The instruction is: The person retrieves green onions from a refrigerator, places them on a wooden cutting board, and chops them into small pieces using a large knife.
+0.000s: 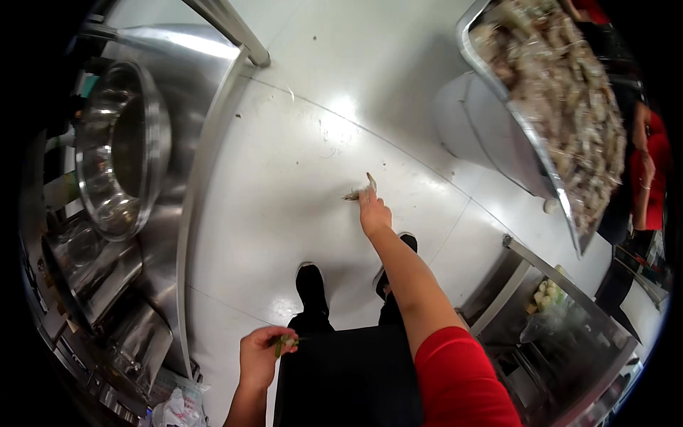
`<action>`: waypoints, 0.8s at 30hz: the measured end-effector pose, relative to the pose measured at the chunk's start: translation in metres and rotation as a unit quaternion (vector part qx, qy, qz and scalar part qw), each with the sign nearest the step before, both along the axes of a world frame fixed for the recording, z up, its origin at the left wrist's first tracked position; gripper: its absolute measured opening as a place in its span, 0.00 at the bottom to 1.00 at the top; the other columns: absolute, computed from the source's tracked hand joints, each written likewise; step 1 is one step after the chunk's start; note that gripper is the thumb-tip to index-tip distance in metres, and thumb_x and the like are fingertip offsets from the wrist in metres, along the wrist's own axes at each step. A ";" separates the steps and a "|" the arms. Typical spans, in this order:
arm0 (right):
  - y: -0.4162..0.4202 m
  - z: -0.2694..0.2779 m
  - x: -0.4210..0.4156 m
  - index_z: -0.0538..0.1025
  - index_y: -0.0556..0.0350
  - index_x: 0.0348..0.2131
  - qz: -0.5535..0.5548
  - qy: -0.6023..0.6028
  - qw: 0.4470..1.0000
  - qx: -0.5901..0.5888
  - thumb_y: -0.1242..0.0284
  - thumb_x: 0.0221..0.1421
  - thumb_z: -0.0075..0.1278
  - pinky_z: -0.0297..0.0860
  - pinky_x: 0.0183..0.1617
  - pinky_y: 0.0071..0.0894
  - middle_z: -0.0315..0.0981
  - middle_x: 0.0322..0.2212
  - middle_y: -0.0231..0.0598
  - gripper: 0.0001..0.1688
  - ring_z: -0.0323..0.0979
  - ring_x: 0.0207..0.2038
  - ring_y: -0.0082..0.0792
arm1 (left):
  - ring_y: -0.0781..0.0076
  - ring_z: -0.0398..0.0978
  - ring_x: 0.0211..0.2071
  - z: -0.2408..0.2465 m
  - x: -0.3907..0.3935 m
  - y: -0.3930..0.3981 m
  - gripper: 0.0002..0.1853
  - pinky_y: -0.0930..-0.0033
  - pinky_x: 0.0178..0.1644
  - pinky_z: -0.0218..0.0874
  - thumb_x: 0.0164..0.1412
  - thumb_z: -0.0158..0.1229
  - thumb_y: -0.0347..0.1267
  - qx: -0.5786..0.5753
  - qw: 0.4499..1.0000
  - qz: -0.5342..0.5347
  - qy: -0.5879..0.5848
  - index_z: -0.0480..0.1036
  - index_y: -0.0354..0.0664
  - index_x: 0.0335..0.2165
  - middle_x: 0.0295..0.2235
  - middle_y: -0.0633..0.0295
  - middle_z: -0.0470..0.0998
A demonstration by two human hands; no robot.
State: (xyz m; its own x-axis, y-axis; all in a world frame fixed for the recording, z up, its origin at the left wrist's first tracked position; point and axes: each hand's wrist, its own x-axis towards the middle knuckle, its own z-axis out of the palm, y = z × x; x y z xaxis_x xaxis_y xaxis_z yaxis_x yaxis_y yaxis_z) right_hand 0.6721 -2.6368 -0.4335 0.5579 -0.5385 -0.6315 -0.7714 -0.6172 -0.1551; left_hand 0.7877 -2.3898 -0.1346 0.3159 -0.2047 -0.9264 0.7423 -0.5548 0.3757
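My right hand (375,213) reaches forward over the floor with a raw shrimp (370,184) at its fingertips, which seem to pinch it. The shrimp's curved tail points up, and its head end with thin feelers lies to the left of the fingers. Whether the shrimp touches the floor cannot be told. Low on the left, beside my dark apron (347,368), my left hand (260,355) has its fingers curled around small green plant scraps (284,344). A metal tray (516,120) heaped with shrimp (560,107), blurred, stands at the upper right.
A whitish bucket (480,123) stands below the tray. Left, a steel table (184,107) bears a large metal bowl (160,139). Another steel table (592,315) has bagged vegetables (547,296) near it. A person in red (652,171) is at far right. Small debris dots the floor (299,203).
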 end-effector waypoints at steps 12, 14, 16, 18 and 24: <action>-0.045 0.240 -0.070 0.61 0.55 0.37 -0.315 -0.377 0.859 0.142 0.77 0.50 0.51 0.66 0.32 0.30 0.68 0.32 0.46 0.17 0.69 0.27 0.38 | 0.71 0.75 0.29 0.002 -0.033 -0.173 0.08 0.72 0.34 0.68 0.51 0.56 0.20 -0.182 0.977 -0.103 0.049 0.71 0.30 0.33 0.28 0.57 0.76; -0.090 0.331 -0.090 0.61 0.55 0.39 -0.294 -0.560 0.772 0.065 0.82 0.48 0.51 0.66 0.30 0.24 0.69 0.33 0.43 0.19 0.68 0.28 0.28 | 0.69 0.75 0.33 0.016 -0.043 -0.229 0.13 0.68 0.36 0.69 0.51 0.56 0.21 -0.212 0.972 -0.096 0.031 0.67 0.31 0.37 0.31 0.54 0.74; -0.147 0.373 -0.106 0.62 0.56 0.41 -0.291 -0.606 0.739 -0.038 0.86 0.47 0.50 0.66 0.31 0.22 0.68 0.34 0.42 0.21 0.68 0.30 0.25 | 0.67 0.74 0.35 0.025 -0.064 -0.277 0.16 0.68 0.37 0.68 0.50 0.57 0.21 -0.230 0.969 -0.063 0.061 0.65 0.34 0.39 0.32 0.57 0.72; -0.197 0.404 -0.119 0.64 0.59 0.44 -0.339 -0.513 0.779 -0.122 0.86 0.47 0.52 0.67 0.34 0.23 0.67 0.35 0.40 0.23 0.68 0.32 0.27 | 0.67 0.74 0.38 0.019 -0.093 -0.313 0.14 0.67 0.39 0.69 0.51 0.57 0.21 -0.259 0.962 -0.005 0.081 0.64 0.36 0.38 0.34 0.57 0.71; -0.161 0.360 -0.165 0.67 0.59 0.44 -0.493 -0.389 0.778 -0.002 0.83 0.50 0.52 0.62 0.32 0.17 0.63 0.31 0.29 0.19 0.63 0.28 0.17 | 0.66 0.73 0.34 -0.036 -0.163 -0.414 0.11 0.69 0.42 0.70 0.49 0.57 0.18 -0.192 0.962 0.189 0.048 0.66 0.27 0.34 0.34 0.54 0.71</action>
State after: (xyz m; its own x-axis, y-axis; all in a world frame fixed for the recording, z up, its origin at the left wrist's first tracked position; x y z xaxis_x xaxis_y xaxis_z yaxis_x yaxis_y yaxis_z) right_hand 0.5074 -2.7982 -0.0737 0.0839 -0.9480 -0.3069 -0.5439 0.2145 -0.8113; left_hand 0.6243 -2.8043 -0.1705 0.3519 -0.4252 -0.8339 0.9051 -0.0728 0.4190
